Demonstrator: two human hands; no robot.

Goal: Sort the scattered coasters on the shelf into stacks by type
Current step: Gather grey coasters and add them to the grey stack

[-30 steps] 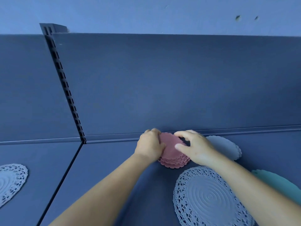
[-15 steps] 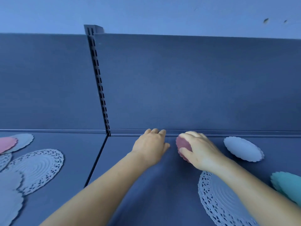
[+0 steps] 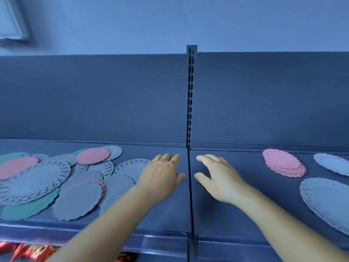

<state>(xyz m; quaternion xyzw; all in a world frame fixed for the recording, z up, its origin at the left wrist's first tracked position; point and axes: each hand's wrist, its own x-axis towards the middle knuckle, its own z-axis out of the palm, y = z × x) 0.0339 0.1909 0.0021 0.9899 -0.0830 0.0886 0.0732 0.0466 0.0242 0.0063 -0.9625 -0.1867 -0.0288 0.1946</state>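
Two bare hands hover over the shelf [image 3: 226, 214], the left hand [image 3: 160, 178] and right hand [image 3: 219, 178] either side of the centre seam [image 3: 190, 186], fingers relaxed and holding nothing. Scattered coasters [image 3: 56, 178] overlap at left, reaching the front edge. At right, a pink stack [image 3: 284, 165] sits near the back wall, beside a white coaster [image 3: 332, 164] and a lace doily [image 3: 326, 201].

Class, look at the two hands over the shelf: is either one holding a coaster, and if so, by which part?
Nothing is held. The left hand and right hand are both empty, fingers relaxed.
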